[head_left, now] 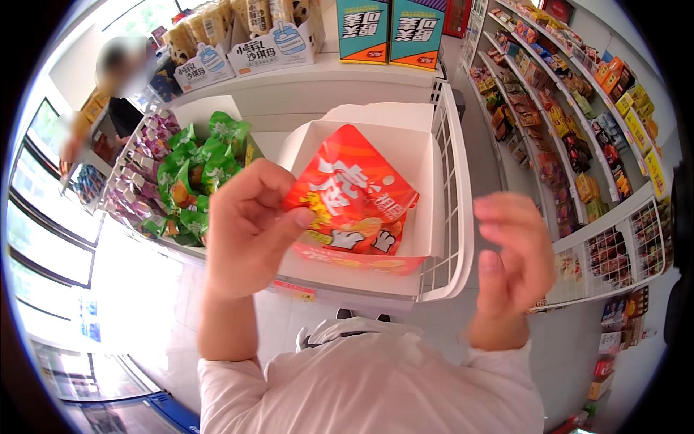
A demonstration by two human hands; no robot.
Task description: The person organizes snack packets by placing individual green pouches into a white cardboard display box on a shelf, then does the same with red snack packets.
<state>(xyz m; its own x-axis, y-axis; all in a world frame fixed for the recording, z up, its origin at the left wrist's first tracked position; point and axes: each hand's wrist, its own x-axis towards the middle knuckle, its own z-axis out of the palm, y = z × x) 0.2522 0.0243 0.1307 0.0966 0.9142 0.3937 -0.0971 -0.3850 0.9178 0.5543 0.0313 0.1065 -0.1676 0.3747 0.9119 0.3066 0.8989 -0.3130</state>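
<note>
My left hand (253,217) pinches the left corner of a red snack bag (354,195) between thumb and fingers. The bag is tilted, over an open white cardboard display box (419,155) with a reddish front edge. Whether the bag touches the box floor cannot be made out. My right hand (513,253) is raised to the right of the basket, fingers apart and slightly curled, holding nothing. The box stands in a white wire basket (455,195), whose right side lies between the box and my right hand.
Left of the box are green snack bags (199,173) and purple pouches (137,166). A shelf behind holds cartons of packaged snacks (271,47) and teal boxes (416,32). Stocked shelves (549,108) line the right, above a wire bin (611,253). Another person (123,79) stands far left.
</note>
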